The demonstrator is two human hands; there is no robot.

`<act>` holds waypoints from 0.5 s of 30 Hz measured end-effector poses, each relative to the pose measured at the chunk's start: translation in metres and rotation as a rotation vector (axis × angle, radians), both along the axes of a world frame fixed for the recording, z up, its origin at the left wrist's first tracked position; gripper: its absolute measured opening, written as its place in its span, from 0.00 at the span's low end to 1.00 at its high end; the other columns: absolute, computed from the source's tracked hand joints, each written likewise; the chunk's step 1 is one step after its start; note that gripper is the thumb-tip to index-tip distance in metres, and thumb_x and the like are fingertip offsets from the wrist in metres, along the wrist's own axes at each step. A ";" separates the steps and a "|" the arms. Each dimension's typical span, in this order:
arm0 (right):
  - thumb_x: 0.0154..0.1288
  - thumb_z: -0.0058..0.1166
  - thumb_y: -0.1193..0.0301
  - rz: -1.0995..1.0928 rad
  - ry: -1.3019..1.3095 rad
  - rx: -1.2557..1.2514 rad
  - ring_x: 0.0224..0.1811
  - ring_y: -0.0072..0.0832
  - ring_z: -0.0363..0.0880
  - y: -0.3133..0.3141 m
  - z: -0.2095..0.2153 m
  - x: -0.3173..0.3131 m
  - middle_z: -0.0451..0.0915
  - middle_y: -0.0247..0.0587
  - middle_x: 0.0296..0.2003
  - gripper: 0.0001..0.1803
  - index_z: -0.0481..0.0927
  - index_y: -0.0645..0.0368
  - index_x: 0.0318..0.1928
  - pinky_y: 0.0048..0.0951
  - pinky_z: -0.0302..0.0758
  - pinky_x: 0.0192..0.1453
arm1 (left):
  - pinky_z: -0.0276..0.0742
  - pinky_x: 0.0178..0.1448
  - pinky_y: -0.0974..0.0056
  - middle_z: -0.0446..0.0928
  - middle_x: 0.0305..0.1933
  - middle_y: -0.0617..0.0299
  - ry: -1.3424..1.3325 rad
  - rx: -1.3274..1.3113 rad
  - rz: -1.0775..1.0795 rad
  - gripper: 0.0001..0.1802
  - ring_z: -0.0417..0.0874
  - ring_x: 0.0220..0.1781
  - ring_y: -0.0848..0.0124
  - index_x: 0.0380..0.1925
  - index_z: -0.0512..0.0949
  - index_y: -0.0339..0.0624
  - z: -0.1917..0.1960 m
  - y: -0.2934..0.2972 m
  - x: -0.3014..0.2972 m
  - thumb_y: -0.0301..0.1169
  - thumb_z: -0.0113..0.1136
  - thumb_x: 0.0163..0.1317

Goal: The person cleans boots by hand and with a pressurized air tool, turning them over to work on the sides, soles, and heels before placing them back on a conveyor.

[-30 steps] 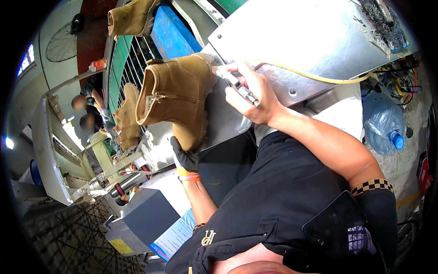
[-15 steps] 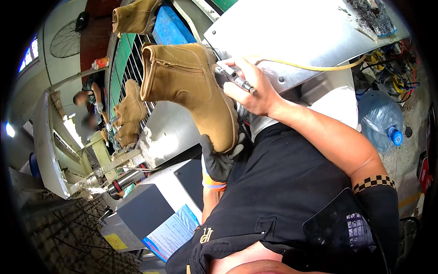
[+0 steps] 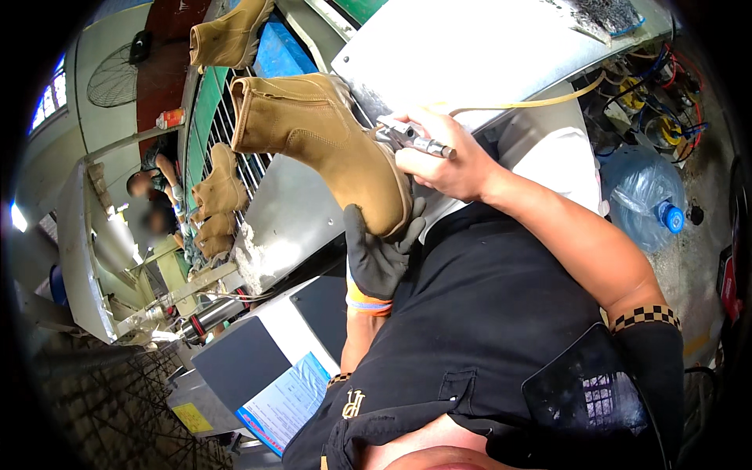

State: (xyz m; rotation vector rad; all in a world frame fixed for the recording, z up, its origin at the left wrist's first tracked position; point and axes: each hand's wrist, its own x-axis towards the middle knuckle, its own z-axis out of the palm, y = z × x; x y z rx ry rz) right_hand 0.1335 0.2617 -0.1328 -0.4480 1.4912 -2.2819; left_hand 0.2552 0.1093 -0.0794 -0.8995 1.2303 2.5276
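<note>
— What do we see at the table [image 3: 470, 55]?

— We see a tan suede boot [image 3: 321, 141] held up over the grey metal table, its toe pointing down toward the person's body and its open shaft toward the conveyor rack [image 3: 211, 117]. The left hand [image 3: 380, 254], in a dark glove with an orange cuff, grips the boot from beneath at the toe, fingers clamped around its sole edge.

— And the other hand?

— The bare right hand [image 3: 450, 160] sits just beside the boot's upper, fingers closed on a small metal tool [image 3: 415, 139] whose tip meets the suede. A yellowish hose [image 3: 533, 102] runs from the tool across the table.

— What surrounds them?

— We count more tan boots: one at the top of the rack [image 3: 231, 31] and a group lower down on its left [image 3: 215, 204]. Another person [image 3: 153, 176] works beyond the rack. A large clear water bottle [image 3: 646, 196] with a blue cap lies on the floor to the right, near a tangle of coloured cables [image 3: 658, 94]. A blue-edged paper sheet [image 3: 286, 403] lies on a grey cabinet below the left arm.
</note>
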 end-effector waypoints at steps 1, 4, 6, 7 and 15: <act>0.59 0.50 0.72 0.022 -0.031 -0.006 0.18 0.15 0.67 0.006 0.001 0.002 0.72 0.30 0.21 0.18 0.74 0.63 0.50 0.21 0.65 0.23 | 0.74 0.67 0.51 0.68 0.67 0.50 0.094 -0.035 -0.050 0.37 0.71 0.67 0.49 0.69 0.59 0.39 0.000 0.006 -0.002 0.55 0.46 0.71; 0.60 0.50 0.72 0.093 -0.090 0.023 0.17 0.14 0.67 0.035 0.011 0.004 0.71 0.28 0.21 0.18 0.73 0.63 0.52 0.20 0.65 0.22 | 0.68 0.71 0.49 0.62 0.70 0.52 0.163 0.144 -0.083 0.31 0.66 0.71 0.52 0.71 0.54 0.45 -0.002 0.014 -0.011 0.42 0.45 0.73; 0.61 0.50 0.74 0.120 -0.235 0.014 0.17 0.15 0.65 0.053 0.024 0.006 0.70 0.29 0.19 0.20 0.73 0.65 0.53 0.21 0.64 0.21 | 0.64 0.72 0.46 0.60 0.71 0.53 0.059 0.367 -0.012 0.29 0.63 0.73 0.55 0.73 0.52 0.51 0.004 0.020 -0.024 0.33 0.44 0.74; 0.61 0.50 0.74 0.117 -0.278 0.024 0.16 0.16 0.64 0.061 0.030 0.005 0.68 0.30 0.18 0.19 0.72 0.66 0.53 0.21 0.63 0.20 | 0.62 0.73 0.44 0.60 0.71 0.53 -0.025 0.490 0.045 0.29 0.63 0.74 0.56 0.73 0.52 0.53 0.005 0.024 -0.031 0.32 0.42 0.74; 0.62 0.49 0.74 0.040 -0.356 0.266 0.14 0.16 0.61 0.108 0.073 -0.013 0.64 0.29 0.16 0.16 0.76 0.64 0.50 0.22 0.58 0.17 | 0.59 0.75 0.47 0.59 0.73 0.51 0.008 0.779 -0.196 0.43 0.57 0.76 0.56 0.71 0.54 0.40 -0.015 0.042 -0.078 0.59 0.48 0.67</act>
